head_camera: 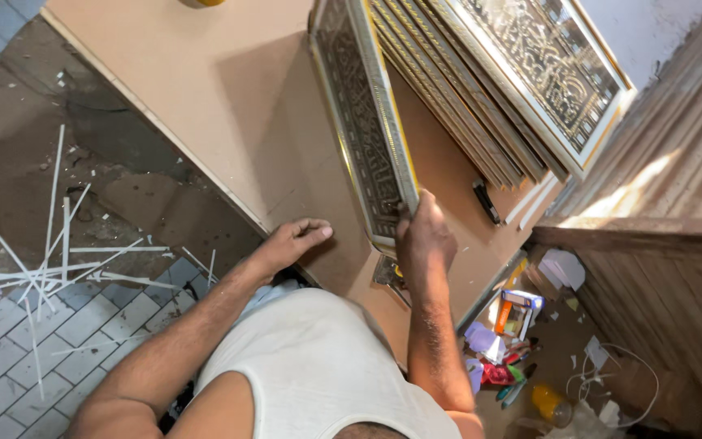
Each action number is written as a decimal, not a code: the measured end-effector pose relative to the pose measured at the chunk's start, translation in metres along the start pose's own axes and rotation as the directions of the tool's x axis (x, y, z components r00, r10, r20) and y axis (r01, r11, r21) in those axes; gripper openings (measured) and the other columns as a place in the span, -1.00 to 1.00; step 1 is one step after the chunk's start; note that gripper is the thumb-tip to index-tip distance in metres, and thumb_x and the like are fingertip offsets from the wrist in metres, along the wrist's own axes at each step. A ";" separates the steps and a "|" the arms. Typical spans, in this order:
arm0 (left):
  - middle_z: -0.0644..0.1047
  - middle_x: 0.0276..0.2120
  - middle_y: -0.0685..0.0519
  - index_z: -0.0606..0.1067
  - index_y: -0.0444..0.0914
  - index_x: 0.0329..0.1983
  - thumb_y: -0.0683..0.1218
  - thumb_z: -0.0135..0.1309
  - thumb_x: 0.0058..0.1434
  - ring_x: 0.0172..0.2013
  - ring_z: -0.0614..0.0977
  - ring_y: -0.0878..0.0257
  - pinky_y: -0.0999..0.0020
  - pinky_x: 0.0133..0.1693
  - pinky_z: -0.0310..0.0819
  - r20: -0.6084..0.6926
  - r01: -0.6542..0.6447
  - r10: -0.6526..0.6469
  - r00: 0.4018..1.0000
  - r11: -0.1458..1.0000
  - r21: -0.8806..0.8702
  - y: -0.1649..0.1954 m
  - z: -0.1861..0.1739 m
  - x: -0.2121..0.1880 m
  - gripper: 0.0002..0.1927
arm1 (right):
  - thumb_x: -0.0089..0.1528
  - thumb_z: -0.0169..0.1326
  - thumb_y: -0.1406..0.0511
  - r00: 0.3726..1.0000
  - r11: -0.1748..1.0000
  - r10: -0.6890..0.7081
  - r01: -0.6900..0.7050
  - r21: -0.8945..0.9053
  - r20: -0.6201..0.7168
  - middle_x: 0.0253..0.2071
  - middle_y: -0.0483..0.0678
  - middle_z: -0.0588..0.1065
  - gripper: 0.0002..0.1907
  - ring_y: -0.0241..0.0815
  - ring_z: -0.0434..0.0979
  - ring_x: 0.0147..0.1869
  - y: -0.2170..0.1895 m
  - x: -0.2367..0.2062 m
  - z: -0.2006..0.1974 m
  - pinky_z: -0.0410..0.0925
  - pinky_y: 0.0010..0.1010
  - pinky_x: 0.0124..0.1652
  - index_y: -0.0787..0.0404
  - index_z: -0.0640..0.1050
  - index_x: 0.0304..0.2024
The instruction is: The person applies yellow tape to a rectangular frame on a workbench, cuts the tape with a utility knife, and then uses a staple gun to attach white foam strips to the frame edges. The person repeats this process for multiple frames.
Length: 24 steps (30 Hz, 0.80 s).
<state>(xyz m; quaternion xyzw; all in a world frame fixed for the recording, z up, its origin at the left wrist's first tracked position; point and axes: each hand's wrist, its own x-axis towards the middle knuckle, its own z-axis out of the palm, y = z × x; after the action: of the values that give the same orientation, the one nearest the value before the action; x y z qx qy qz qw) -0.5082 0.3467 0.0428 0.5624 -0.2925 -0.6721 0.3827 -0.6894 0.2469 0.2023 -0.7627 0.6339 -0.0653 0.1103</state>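
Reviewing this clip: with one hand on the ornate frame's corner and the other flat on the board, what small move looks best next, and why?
Probably bring the left hand over to the ornate frame. The frame stands tilted on edge on the brown board, gripped only at its near corner by the right hand, while the left hand rests on the board's edge. A second grip would likely steady it.

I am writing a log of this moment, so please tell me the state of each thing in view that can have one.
Left hand: flat on the table edge, holding nothing.
Right hand: fingers closed on the frame's lower end.
Ornate frame: tilted up on its edge.
Stack of frames: leaning together on the table.
White strips: scattered on the floor.
Yellow bottle: lying among clutter.
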 end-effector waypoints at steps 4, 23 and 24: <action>0.61 -0.01 0.05 0.57 -0.25 0.12 0.18 0.12 0.24 0.05 0.55 0.26 0.33 0.13 0.37 0.004 0.133 -0.133 0.991 0.991 -0.030 -0.031 -0.025 0.010 -0.48 | 0.35 0.10 0.05 0.983 0.983 0.183 -0.183 -0.003 -0.036 -0.25 0.11 0.60 -0.70 0.24 0.60 -0.15 -0.012 0.021 0.011 0.41 0.04 -0.19 0.10 0.55 -0.06; 0.52 -0.15 0.14 0.37 -0.28 0.16 -0.21 0.27 0.26 -0.15 0.51 0.38 0.41 -0.14 0.44 0.344 -0.007 -0.042 0.938 0.990 0.142 -0.018 0.048 0.103 -0.55 | 0.20 0.29 0.28 0.833 0.932 0.219 -0.025 0.362 -0.508 -0.26 -0.02 0.63 -0.75 -0.03 0.70 -0.22 0.080 -0.131 -0.057 0.51 -0.29 -0.26 0.15 0.58 -0.10; 0.55 -0.15 0.15 0.45 -0.27 0.18 -0.21 0.25 0.25 -0.17 0.53 0.41 0.47 -0.13 0.44 0.389 -0.085 -0.036 0.920 0.954 0.288 -0.009 0.063 0.092 -0.56 | 0.20 0.32 0.26 0.804 0.934 0.260 -0.069 0.351 -0.535 -0.28 -0.01 0.63 -0.75 -0.02 0.68 -0.24 0.088 -0.156 -0.062 0.50 -0.27 -0.28 0.16 0.57 -0.13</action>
<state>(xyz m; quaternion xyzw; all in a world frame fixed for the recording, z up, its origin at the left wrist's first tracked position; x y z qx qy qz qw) -0.5782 0.2713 -0.0016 0.4650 -0.4682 -0.7135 0.2355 -0.8171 0.3799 0.2470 -0.6212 0.6833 -0.3816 0.0399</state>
